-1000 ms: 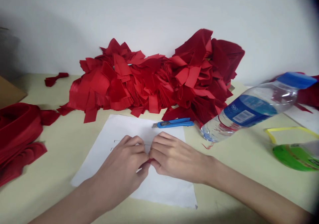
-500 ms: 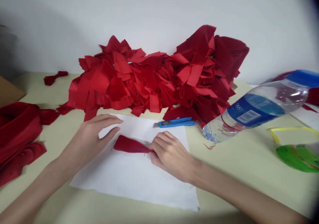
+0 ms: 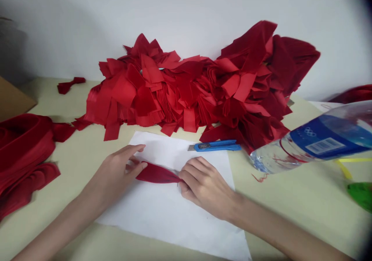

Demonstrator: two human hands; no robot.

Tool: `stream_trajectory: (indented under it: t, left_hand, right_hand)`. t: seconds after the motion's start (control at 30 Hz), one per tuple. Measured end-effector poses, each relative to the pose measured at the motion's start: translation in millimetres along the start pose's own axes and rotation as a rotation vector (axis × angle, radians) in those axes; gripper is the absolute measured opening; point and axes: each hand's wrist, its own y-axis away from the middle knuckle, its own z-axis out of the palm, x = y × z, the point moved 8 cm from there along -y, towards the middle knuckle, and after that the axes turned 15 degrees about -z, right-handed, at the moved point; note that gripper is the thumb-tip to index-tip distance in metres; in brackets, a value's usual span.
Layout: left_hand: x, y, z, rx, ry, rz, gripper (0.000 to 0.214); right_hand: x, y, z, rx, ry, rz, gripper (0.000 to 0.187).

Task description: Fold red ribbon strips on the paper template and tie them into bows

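Observation:
A small folded red fabric piece (image 3: 157,174) lies on a white paper sheet (image 3: 162,210) in front of me. My right hand (image 3: 203,185) pinches its right, gathered end, fingers curled shut on it. On the other side, my left hand (image 3: 119,168) touches the wide left end, with thumb and fingers closing on the edge of the cloth. A blue utility knife (image 3: 216,146) lies at the top edge of the paper, just beyond my right hand.
A big heap of cut red fabric pieces (image 3: 197,90) fills the back of the table against the wall. Red cloth (image 3: 23,152) is bundled at the left. A plastic water bottle (image 3: 314,141) lies on its side at the right, near a green object (image 3: 362,193).
Both hands were pinched together on the piece; the left hand then drew away leftward, baring the red piece, and now has come back to its left end. The view shifted left.

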Motion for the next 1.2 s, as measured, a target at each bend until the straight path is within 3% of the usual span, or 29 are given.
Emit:
stream_trajectory:
  t: [0.17,0.3,0.4,0.5,0.57,0.73,0.87,1.07,1.2]
  left_hand:
    - [-16,-5,9.6,-0.111,0.183,-0.088,0.044]
    - [-17,-6,8.2,-0.081,0.192,-0.083,0.039]
    - [2,1,-1.2,0.128,0.004,0.08,0.035]
    - [45,26,-0.2,0.319,-0.137,0.421,0.024]
    - [69,38,19.0,0.204,-0.17,0.581,0.02]
    - [93,44,52.5,0.03,-0.245,0.641,0.02]
    - [90,36,52.6,-0.011,-0.213,0.595,0.021]
    - [93,35,52.2,-0.072,-0.245,0.644,0.022]
    - [93,31,57.3,-0.113,-0.239,0.651,0.02]
  right_hand:
    - [-1,-1,-2,0.044,-0.019,-0.008,0.019]
    - [4,0,-4,0.094,-0.075,0.055,0.02]
    - [7,1,-4,0.114,-0.12,0.09,0.022]
    - [10,2,-4,0.117,-0.138,0.108,0.023]
    - [11,3,-4,0.11,-0.144,0.114,0.022]
    - [11,4,-4,0.108,-0.144,0.107,0.022]
    - [10,3,-4,0.105,-0.133,0.088,0.023]
    - [8,2,-1,0.116,-0.137,0.097,0.021]
    - [20,3,-5,0.097,-0.277,0.136,0.013]
